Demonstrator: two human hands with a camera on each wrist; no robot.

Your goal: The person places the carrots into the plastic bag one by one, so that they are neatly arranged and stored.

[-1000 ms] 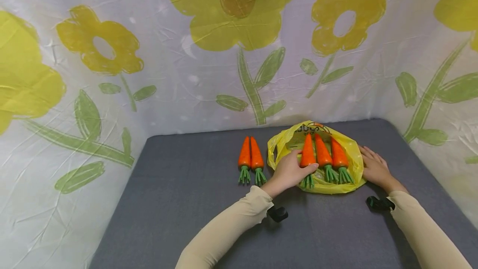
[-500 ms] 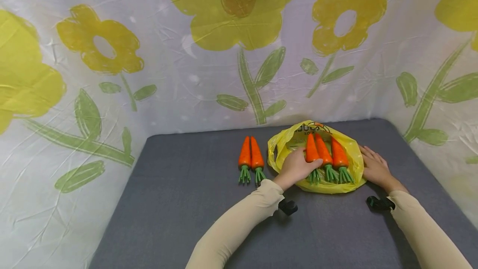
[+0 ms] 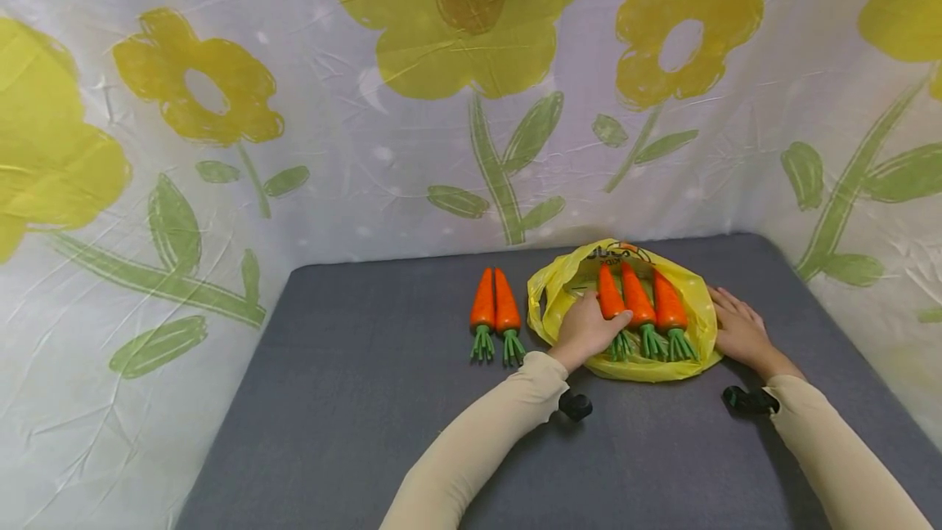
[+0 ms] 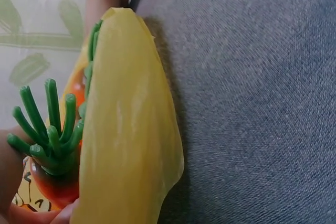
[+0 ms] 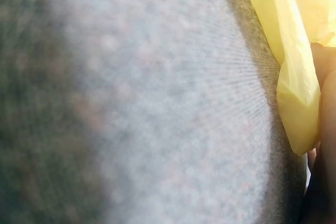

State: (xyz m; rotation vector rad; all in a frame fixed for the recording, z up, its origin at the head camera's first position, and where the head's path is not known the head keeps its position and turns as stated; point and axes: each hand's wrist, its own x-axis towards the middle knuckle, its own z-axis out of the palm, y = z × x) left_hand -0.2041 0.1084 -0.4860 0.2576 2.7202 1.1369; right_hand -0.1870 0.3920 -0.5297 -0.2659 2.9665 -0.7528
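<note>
A yellow plastic bag [image 3: 697,301] lies with its mouth open toward me. Inside it, several toy carrots stand side by side, tips away and green tops toward me. My left hand [image 3: 587,327] reaches in over the near left rim and grips the leftmost carrot [image 3: 610,293], thumb on its near end. In the left wrist view, the green stalks [image 4: 55,145] of that carrot stick out between thumb and fingers. The middle carrot [image 3: 637,297] and right carrot [image 3: 669,301] lie beside it. My right hand [image 3: 742,334] rests, fingers extended, against the bag's right side.
Two more carrots [image 3: 482,301] lie close together on the dark grey tabletop [image 3: 368,399], left of the bag. A flower-printed cloth [image 3: 316,145] hangs behind and along both sides of the table. Black wrist cameras [image 3: 576,406] sit below both hands.
My left hand has moved slightly right and deeper into the bag, bringing the gripped carrot up against the middle one. The right hand and the two loose carrots stay where they were.
</note>
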